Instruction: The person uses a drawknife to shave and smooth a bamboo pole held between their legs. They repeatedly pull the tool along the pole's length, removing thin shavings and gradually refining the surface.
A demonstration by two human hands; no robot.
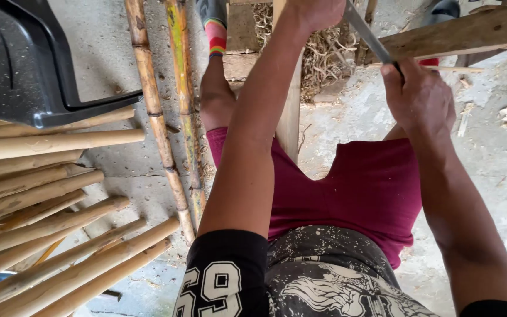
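Observation:
My right hand (pixel 419 97) is closed around the dark handle of a long knife (pixel 368 34). Its grey blade slants up and left toward my left hand (pixel 318 10). That hand is a fist at the frame's top edge, and its fingers and whatever it holds are cut off. A pale wooden stick (pixel 289 120) stands upright between my knees, behind my left forearm. A thin stick (pixel 453 69) lies crosswise just beyond my right hand, under a rough wooden plank (pixel 470 32).
Several pale peeled bamboo poles (pixel 42 194) are stacked at the left, under a black plastic chair (pixel 19 58). Two unpeeled bamboo canes (pixel 159 123) lie on the concrete floor beside my left leg. A heap of shavings (pixel 324 58) sits ahead.

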